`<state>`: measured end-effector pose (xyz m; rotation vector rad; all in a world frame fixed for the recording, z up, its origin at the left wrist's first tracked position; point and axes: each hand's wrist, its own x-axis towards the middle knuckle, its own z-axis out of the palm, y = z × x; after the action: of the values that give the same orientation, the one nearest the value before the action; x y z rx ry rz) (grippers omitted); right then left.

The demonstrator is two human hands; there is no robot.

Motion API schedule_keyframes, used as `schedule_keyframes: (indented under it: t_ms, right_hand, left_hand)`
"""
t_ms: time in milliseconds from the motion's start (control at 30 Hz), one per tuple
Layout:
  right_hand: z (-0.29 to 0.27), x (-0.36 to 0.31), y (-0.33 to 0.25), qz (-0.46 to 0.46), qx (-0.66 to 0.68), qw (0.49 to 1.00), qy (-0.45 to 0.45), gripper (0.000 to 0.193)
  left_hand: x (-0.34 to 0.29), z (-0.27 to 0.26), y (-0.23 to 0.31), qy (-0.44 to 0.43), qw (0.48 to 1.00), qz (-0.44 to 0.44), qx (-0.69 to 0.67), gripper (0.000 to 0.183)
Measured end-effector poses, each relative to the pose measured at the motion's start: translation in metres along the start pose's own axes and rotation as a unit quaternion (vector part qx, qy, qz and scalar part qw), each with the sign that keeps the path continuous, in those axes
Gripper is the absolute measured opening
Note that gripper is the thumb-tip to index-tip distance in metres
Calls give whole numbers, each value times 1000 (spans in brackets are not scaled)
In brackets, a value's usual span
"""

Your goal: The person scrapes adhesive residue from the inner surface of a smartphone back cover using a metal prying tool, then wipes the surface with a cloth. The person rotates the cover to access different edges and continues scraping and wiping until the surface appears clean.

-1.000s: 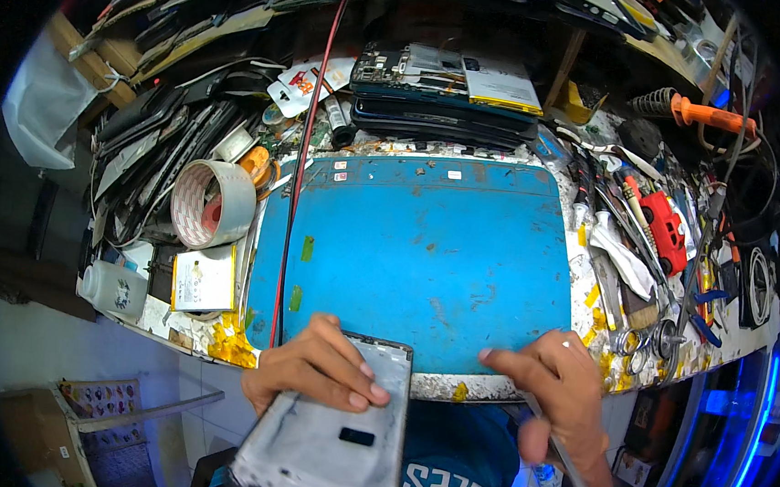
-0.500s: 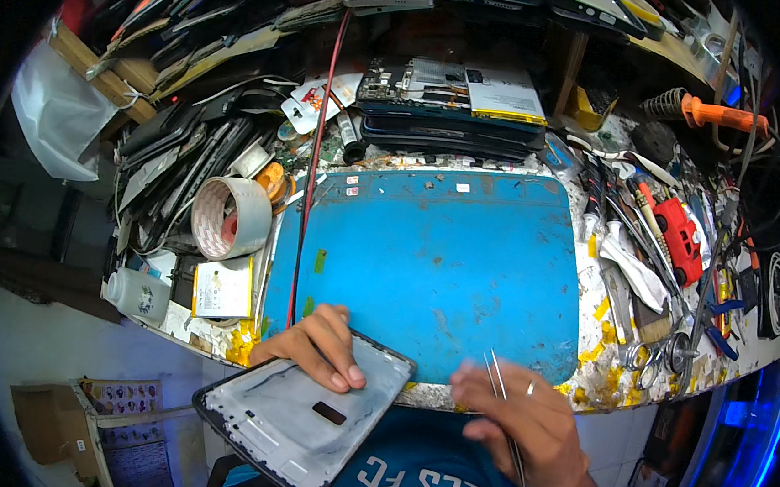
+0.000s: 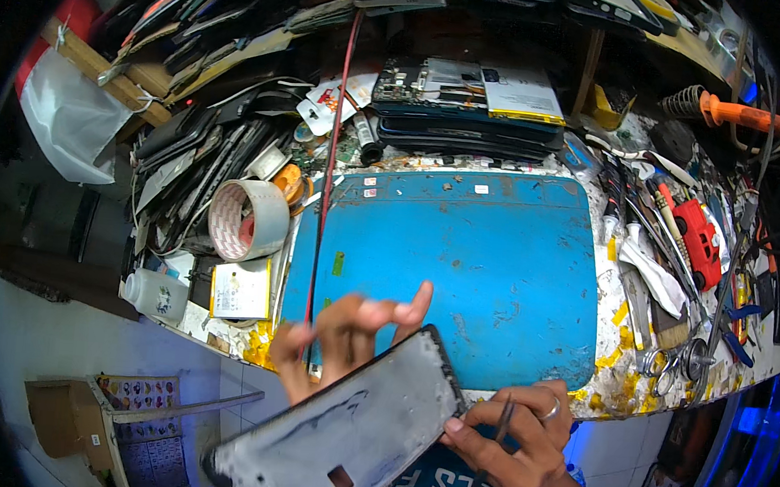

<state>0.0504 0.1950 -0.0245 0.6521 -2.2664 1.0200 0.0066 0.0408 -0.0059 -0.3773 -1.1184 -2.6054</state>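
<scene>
My right grip (image 3: 524,456) pinches the phone frame (image 3: 366,425), at its left, by one edge, a slim tool (image 3: 505,417) between the fingers. My left grip (image 3: 343,331) is behind the frame; I cannot tell its hold. Frame appears stripped, face smudged.

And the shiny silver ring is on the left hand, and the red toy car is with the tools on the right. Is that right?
No: the head view shows the shiny silver ring on the right hand, not the left hand. The red toy car is with the tools on the right.
</scene>
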Motion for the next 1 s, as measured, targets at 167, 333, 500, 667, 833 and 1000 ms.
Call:
schedule_keyframes:
  t_ms: [167,333,500,667,833,1000]
  right_hand:
    - [1,-1,3,6,-18,1000,-18,15]
    - [-1,2,8,-17,-48,997,-62,16]
    - [-17,4,10,97,94,988,-69,56]
    - [-42,3,14,246,256,935,-20,50]
    - [-52,8,21,266,235,927,-118,38]
    - [-48,21,24,258,327,897,-145,24]
  left_hand:
    - [-3,-21,-6,-155,981,102,51,37]
    - [5,-23,12,-299,925,46,229,126]
    - [5,-29,17,-240,930,81,265,88]
    - [7,-46,13,-255,949,112,150,41]
    - [21,-54,35,-341,927,-43,152,34]
    - [32,-55,49,-321,921,-138,176,38]
